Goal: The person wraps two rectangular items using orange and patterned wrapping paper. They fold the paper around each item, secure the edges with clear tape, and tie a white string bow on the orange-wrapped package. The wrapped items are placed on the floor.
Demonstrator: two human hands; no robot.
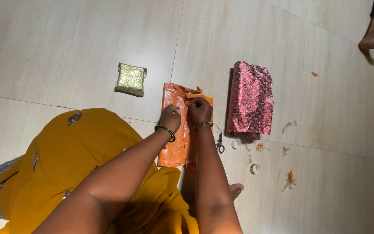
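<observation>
Pale tiled floor (66, 43), smooth, faint wood grain. Lower left: mustard-yellow cloth (87, 151) with silver trim. Centre: flat rectangular parcel (174, 149) in glossy orange paper, crinkled, flap loose at its top edge. Right of centre: red parcel (251, 99), shiny scale-pattern paper, rumpled. Upper left of centre: small square gold parcel (130, 79), leaf print. Left hand (170, 118) and right hand (200, 110) rest side by side on the orange parcel's upper part, fingertips pinching its paper. Just right of it: scissors (220, 143), two tape rolls (236, 144) (254, 168).
</observation>
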